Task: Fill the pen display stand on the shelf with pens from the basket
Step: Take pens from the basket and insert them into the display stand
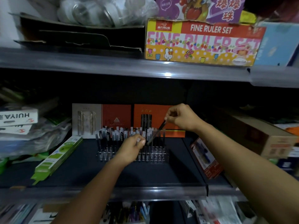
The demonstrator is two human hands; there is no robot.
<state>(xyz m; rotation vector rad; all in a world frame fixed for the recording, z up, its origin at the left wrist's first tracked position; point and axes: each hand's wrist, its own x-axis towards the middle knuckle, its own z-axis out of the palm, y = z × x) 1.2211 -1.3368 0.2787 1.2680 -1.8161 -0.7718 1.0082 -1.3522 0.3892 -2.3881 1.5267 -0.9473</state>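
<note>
A clear plastic pen display stand (155, 156) sits in the middle of the dark shelf (113, 175). Several capped pens (111, 136) stand upright in its left and middle holes; its right holes show no pens. My right hand (181, 118) pinches the top of a dark pen (156, 133), which slants down to the left with its tip at the stand's right part. My left hand (132, 147) is in front of the stand, its fingers pinching the cap of a pen. The basket is not in view.
Orange and grey pen boxes (129, 118) stand behind the stand. A green pack (58, 156) lies to the left and a red pack (205, 157) leans to the right. The FINE RULER SET box (202, 42) is on the upper shelf. More stationery fills the shelf below.
</note>
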